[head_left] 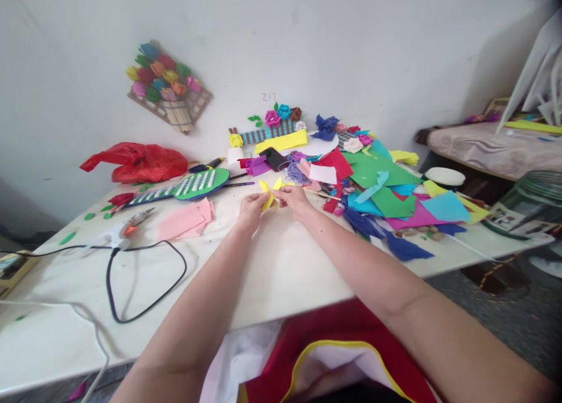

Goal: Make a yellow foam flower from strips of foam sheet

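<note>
Above the middle of the white table (281,274), my left hand (253,208) and my right hand (293,198) are close together. Between them is a small yellow paper flower (267,197) with pointed petals. My left fingers pinch its left side, and my right thumb and fingers close on its right side. A thin pale stick (324,196) sticks out to the right just behind my right hand; whether it joins the flower I cannot tell. Left of my hands lie several pink paper sheets (184,220).
A hot glue gun (119,232) with a looping black cord rests at the left. Behind it are a red plastic bag (147,161) and a green guitar-shaped craft (201,183). Coloured paper scraps (373,180) heap up on the right, near a large glass jar (527,207).
</note>
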Demonstrator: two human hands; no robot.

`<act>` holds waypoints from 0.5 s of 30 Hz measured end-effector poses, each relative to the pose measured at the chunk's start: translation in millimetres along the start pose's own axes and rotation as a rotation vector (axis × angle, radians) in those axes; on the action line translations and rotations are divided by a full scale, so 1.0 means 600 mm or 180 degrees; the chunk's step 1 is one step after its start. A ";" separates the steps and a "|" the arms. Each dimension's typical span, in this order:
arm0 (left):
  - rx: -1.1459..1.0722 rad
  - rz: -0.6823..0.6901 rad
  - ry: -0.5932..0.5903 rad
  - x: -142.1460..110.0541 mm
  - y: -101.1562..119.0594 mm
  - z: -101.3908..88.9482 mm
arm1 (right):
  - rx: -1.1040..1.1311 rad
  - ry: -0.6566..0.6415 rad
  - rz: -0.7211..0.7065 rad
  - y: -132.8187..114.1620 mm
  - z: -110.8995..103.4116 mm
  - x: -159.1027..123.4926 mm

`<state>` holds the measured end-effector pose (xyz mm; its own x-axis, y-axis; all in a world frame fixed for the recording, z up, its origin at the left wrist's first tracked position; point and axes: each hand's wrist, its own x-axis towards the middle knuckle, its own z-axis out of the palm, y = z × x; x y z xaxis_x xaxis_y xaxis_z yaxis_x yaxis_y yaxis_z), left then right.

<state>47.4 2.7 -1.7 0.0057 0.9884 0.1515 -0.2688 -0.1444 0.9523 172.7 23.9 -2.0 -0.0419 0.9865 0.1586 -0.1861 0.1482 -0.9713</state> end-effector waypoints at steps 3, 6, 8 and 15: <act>-0.0186 -0.0047 0.0170 0.003 0.001 -0.001 | 0.0035 0.0103 0.0002 -0.006 -0.002 0.000; -0.0148 -0.0034 0.0419 0.007 0.001 -0.008 | 0.0038 0.0052 0.0066 -0.010 -0.005 0.001; -0.0091 -0.0020 0.0522 0.008 0.002 -0.013 | 0.0034 -0.0034 0.0163 -0.011 -0.008 0.003; -0.0188 -0.0101 0.0258 0.006 0.011 -0.015 | -0.0147 -0.0181 0.0261 -0.014 -0.015 0.004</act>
<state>37.1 6.0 2.7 -0.0622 0.9933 0.0975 -0.3260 -0.1125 0.9386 183.0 25.5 5.2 -0.1109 0.9900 0.0867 -0.1343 0.0715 -0.9884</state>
